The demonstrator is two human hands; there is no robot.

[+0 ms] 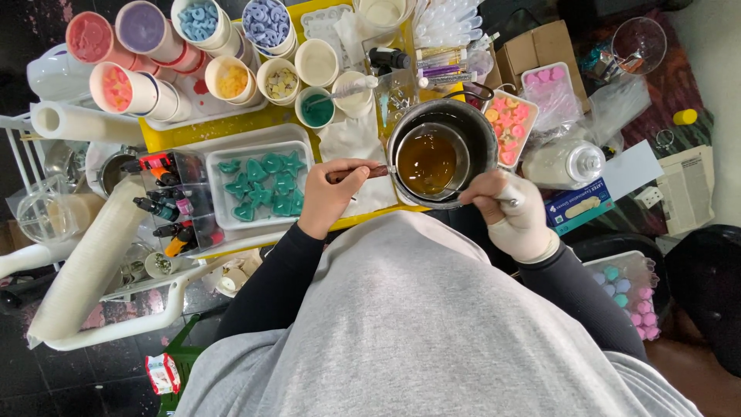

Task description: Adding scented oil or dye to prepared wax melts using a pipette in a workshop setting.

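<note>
- Head view looks straight down over a grey sweatshirt and black sleeves onto a crowded yellow surface (231,123).
- Left hand (328,197) is bare and curled shut around the dark reddish handle (359,174) of a small saucepan (455,150), thumb on top.
- Small saucepan holds amber-brown liquid (426,161) and sits inside a larger dark pot (482,127), near the middle of the surface, just ahead of the person's chest.
- Right hand (509,208) wears a whitish glove and is closed on a thin metal stirrer (463,191) whose far end reaches into the amber liquid at the saucepan's near rim.
- Between the hands, a white cloth (351,143) lies on the yellow surface beside the pot.
- Left of the left hand, a white tray (220,166) carries teal moulded shapes (266,185), several of them star-like.
- Further left, a clear rack (181,162) stores small dropper bottles (158,207) with coloured caps.
- Along the far edge stand round tubs (231,81) of pink, purple, blue, orange and yellow pieces, plus a small cup of teal pigment (316,110).
- Right of the pot, a shallow tray (529,116) has pink and orange moulded pieces, and a white lidded jar (563,162) lies just beside it.
- A blue carton (579,207) rests near the gloved hand's wrist.
</note>
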